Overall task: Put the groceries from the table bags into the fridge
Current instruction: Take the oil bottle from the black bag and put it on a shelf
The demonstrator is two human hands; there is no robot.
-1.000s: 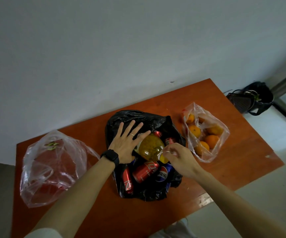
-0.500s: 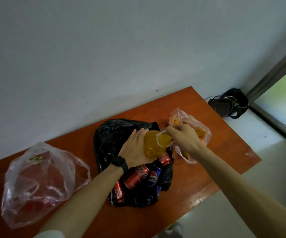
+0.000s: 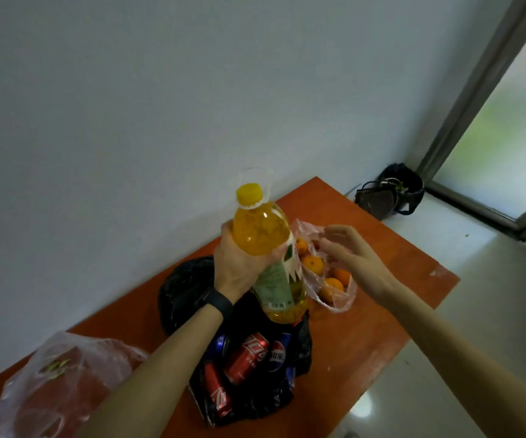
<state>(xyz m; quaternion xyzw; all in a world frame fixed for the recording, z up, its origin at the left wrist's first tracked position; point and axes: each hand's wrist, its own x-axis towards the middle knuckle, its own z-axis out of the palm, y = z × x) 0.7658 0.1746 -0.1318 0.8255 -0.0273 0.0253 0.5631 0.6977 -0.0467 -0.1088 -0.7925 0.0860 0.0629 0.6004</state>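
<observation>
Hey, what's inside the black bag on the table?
I see red cola cans and blue Pepsi cans in the black bag. Anything beneath them, or behind the juice bottle, is covered.

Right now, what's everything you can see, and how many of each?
Table: one, orange-brown, by wall.
Black bag: one, black, mid-table.
Soda cans: several, red and blue, inside that bag.
Juice bottle: one, orange, yellow cap, above the black bag.
Oranges: at least four, orange, in the right clear bag.
Left clear bag: one, something red inside, table's left end.
Dark bundle: one, black, floor by window.
Left hand: one, grips the bottle.
Right hand: one, open, above the oranges.
</observation>
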